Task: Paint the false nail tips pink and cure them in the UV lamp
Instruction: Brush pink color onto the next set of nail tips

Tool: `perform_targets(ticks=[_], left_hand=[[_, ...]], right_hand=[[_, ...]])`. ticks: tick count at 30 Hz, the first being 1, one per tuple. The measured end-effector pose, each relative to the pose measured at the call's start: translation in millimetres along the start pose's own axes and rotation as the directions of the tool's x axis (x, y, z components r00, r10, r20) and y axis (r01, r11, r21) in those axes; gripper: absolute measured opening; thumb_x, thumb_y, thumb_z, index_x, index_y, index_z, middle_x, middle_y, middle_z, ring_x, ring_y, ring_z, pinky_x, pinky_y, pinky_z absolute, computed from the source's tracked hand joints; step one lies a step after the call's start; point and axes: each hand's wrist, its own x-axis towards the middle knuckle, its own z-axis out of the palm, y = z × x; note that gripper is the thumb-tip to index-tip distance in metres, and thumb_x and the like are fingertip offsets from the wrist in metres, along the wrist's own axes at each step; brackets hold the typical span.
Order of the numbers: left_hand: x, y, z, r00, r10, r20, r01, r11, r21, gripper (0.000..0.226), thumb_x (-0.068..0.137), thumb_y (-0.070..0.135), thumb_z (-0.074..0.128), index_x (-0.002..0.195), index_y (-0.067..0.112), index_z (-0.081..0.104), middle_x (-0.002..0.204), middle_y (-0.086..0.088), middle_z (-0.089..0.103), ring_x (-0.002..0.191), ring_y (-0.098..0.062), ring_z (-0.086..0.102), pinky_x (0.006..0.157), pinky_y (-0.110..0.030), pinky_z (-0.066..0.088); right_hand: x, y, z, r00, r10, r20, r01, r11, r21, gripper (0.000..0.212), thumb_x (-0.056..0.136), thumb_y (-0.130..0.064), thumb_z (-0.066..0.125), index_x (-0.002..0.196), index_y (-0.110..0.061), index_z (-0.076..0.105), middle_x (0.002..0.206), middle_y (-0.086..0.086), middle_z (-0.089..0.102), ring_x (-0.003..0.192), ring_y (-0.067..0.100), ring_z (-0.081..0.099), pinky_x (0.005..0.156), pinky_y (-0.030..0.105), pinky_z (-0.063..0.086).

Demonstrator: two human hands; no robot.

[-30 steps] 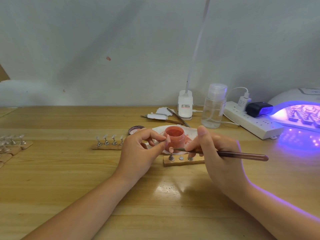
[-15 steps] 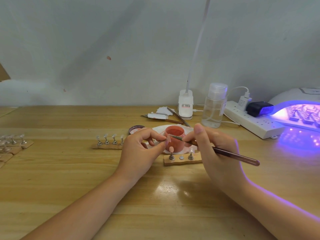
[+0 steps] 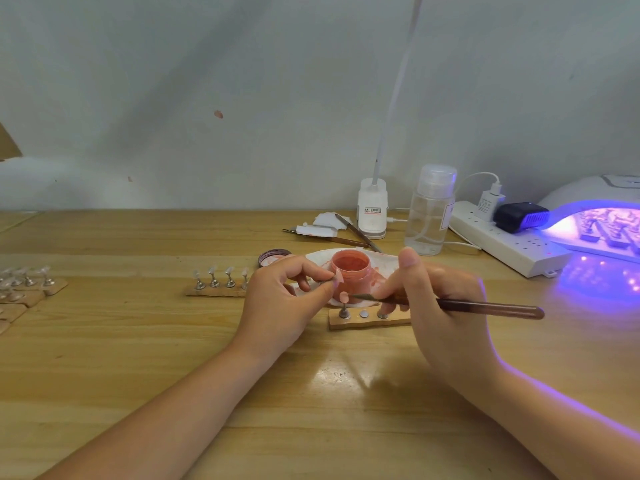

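My left hand (image 3: 284, 299) pinches a tip (image 3: 337, 279), right hand (image 3: 440, 306) grips brush (image 3: 485, 306); some cure in UV lamp (image 3: 595, 216), clear tips (image 3: 221, 277) left unpainted.

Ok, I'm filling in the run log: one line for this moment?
step: painting | left hand: pinches nail tip | right hand: holds brush | pink jar: open | UV lamp: lit

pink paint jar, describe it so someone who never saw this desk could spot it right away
Start at the glowing UV lamp at the wooden desk's right edge and move left past the clear bottle to the white dish at centre. The pink paint jar stands on that dish, just behind the two hands. It is the only open, squat pot, pink inside and out.
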Motion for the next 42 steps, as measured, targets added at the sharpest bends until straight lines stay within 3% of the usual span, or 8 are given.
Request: perform_targets(ticks=[5,9,14,19,24,30,34,42], left_hand=[[-0.6,1.5,-0.1,1.0,-0.03,-0.001,0.03,0.999,-0.015,0.01,0.072,0.006,0.075,0.068,0.014,0.071,0.058,0.013,0.059,0.054,0.0,0.044,0.049,-0.014,0.036],[-0.4,1.6,-0.3,0.999,-0.032,0.002,0.032,0.999,-0.013,0.012,0.072,0.006,0.075,0.067,0.016,0.07,0.057,0.016,0.059,0.053,0.001,0.045,0.048,-0.011,0.035],[-0.8,0.7,-0.7,0.999,-0.033,0.001,0.033,0.999,-0.004,0.012,0.072,0.007,0.075,0.068,0.017,0.071,0.056,0.016,0.059,0.053,0.001,0.045,0.048,-0.011,0.035],[0.0,0.8,-0.5,0.999,-0.033,0.005,0.033,0.999,0.004,0.012,0.073,0.007,0.075,0.068,0.018,0.071,0.057,0.018,0.06,0.054,0.002,0.046,0.049,-0.011,0.036],[-0.3,0.9,-0.6,0.999,-0.043,0.003,0.043,0.999,0.01,0.013,0.073,0.007,0.074,0.068,0.019,0.07,0.056,0.02,0.059,0.053,0.001,0.046,0.047,-0.011,0.035],[-0.3,1.3,-1.5,0.999,-0.043,0.009,0.043,0.999,0.011,0.016,0.074,0.01,0.074,0.067,0.024,0.069,0.057,0.021,0.059,0.053,0.001,0.045,0.048,-0.012,0.035],[-0.3,1.3,-1.1,0.999,-0.04,0.005,0.04,0.999,0.018,0.016,0.074,0.013,0.075,0.067,0.026,0.069,0.058,0.022,0.06,0.054,-0.001,0.045,0.048,-0.014,0.036],[1.1,0.4,-1.2,1.0,0.005,0.01,-0.005,1.0,-0.022,0.014,0.072,0.014,0.075,0.071,0.027,0.071,0.061,0.023,0.063,0.056,0.003,0.051,0.05,-0.007,0.036]], right_hand=[[4.1,-0.5,0.0,0.997,-0.063,0.043,0.07,0.98,-0.184,0.038,0.09,-0.03,0.044,0.07,-0.013,0.071,0.071,-0.015,0.067,0.069,0.003,0.065,0.065,0.025,0.05],[1.0,-1.0,0.0,0.999,0.047,-0.021,-0.047,0.999,0.008,0.045,0.087,-0.035,0.044,0.058,-0.01,0.068,0.053,-0.007,0.064,0.05,0.008,0.061,0.052,0.023,0.048],[2.2,-3.1,1.9,1.0,0.013,0.008,-0.012,0.992,-0.129,0.032,0.092,-0.027,0.05,0.069,-0.015,0.07,0.069,-0.011,0.068,0.068,0.005,0.065,0.064,0.023,0.048],[-0.3,-4.8,1.5,0.991,0.13,-0.036,-0.127,0.989,0.081,0.047,0.087,-0.038,0.047,0.056,-0.009,0.067,0.052,0.002,0.063,0.047,0.011,0.059,0.05,0.021,0.045],[2.9,-6.2,3.2,0.99,0.134,-0.04,-0.135,0.991,-0.014,0.037,0.09,-0.04,0.049,0.066,-0.02,0.069,0.064,-0.001,0.068,0.053,0.013,0.059,0.053,0.025,0.046],[2.2,-5.7,1.4,0.976,0.199,-0.085,-0.186,0.972,0.145,0.05,0.091,-0.03,0.042,0.051,-0.009,0.065,0.046,-0.003,0.06,0.043,0.004,0.052,0.05,0.009,0.038],[4.3,-6.4,2.5,0.982,0.18,-0.057,-0.174,0.981,0.088,0.04,0.089,-0.035,0.045,0.064,-0.013,0.069,0.057,-0.008,0.066,0.053,0.002,0.056,0.055,0.012,0.041],[2.5,-10.0,0.6,0.977,0.189,-0.094,-0.168,0.967,0.193,0.048,0.092,-0.027,0.044,0.053,-0.009,0.064,0.046,-0.001,0.059,0.042,0.002,0.05,0.045,0.009,0.037]])
